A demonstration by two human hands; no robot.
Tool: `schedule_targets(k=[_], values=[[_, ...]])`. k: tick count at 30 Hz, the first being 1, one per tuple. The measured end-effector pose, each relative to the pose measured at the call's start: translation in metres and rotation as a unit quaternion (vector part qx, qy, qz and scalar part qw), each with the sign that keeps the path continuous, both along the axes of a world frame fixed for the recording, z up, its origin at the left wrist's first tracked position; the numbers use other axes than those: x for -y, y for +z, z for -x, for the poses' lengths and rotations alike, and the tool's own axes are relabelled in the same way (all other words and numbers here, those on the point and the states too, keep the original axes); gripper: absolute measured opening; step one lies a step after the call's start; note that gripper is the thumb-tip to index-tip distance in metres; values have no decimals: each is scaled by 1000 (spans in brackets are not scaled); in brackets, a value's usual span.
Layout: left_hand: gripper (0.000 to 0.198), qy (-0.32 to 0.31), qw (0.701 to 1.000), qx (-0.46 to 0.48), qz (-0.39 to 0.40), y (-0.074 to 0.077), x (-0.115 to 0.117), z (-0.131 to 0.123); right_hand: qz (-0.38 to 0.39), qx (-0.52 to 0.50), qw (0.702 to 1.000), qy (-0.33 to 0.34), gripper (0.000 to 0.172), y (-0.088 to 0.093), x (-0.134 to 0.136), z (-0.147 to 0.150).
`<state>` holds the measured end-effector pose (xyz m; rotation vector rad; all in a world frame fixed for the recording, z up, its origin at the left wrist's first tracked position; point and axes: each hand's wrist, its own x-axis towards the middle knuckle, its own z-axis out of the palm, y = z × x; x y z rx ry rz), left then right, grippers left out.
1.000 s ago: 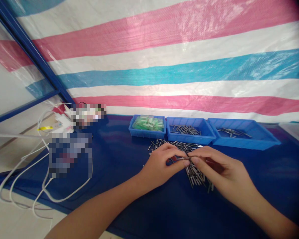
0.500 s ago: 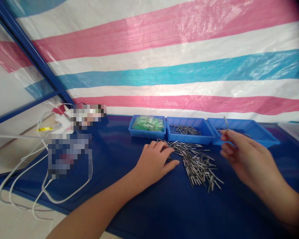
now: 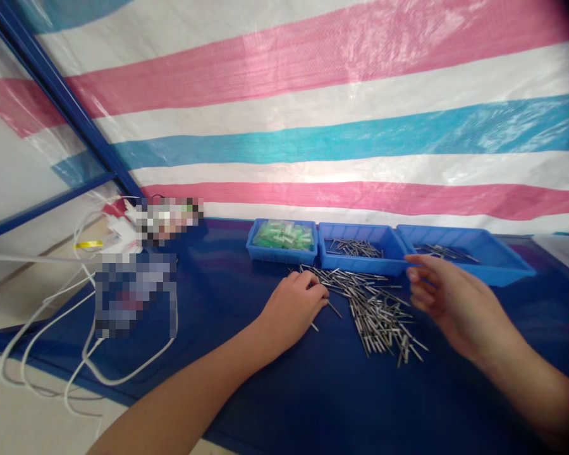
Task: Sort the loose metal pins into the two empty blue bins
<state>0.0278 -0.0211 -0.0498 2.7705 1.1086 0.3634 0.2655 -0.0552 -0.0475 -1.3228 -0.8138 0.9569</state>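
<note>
My left hand (image 3: 296, 302) rests at the left end of a loose pile of metal pop rivets (image 3: 377, 309) on the blue table. Its fingers are curled over a few rivets, whose thin ends poke out beneath the thumb. Just right of the pile, in front of the right blue bin (image 3: 500, 259), hovers my right hand (image 3: 448, 297). Its fingers are loosely bent and apart, and no rivet shows between them. Some rivets (image 3: 446, 253) lie in that right bin. More rivets (image 3: 355, 248) fill part of the middle blue bin (image 3: 365, 263).
A left blue bin (image 3: 284, 256) holds green-and-clear plastic packets (image 3: 284, 236). White cables (image 3: 123, 379) loop over the table's left side near blurred items. A striped plastic sheet (image 3: 313, 145) hangs behind the bins. Blue frame posts (image 3: 95, 145) stand at left.
My right hand has let go of a rivet at the right bin and drawn back slightly left. My left fingers have closed in, with rivets now sticking out beneath them.
</note>
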Motion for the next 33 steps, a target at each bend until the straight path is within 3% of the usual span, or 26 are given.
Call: schedule_targets(k=[3, 6, 8, 12, 15, 19, 22, 33], values=[[20, -1, 1000, 30, 7, 0, -1, 0, 29, 0, 999, 45, 27, -3, 7, 14], [19, 17, 996, 88, 9, 3, -1, 0, 4, 145, 985, 99, 24, -6, 14, 24], [17, 24, 988, 151, 33, 6, 0, -2, -31, 263, 954, 143, 21, -7, 18, 29], [19, 37, 939, 311, 145, 13, 7, -8, -89, 409, 881, 221, 20, -7, 25, 41], [18, 50, 890, 399, 213, 15, 15, -13, -111, 427, 860, 257, 20, -3, 28, 49], [18, 59, 836, 475, 270, 14, 19, -18, -114, 374, 880, 270, 21, 0, 29, 53], [22, 69, 812, 496, 301, 14, 19, -20, -104, 333, 899, 265, 19, 0, 29, 54], [30, 50, 818, 492, 292, 14, 22, -22, -83, 244, 941, 221, 20, -1, 26, 54]])
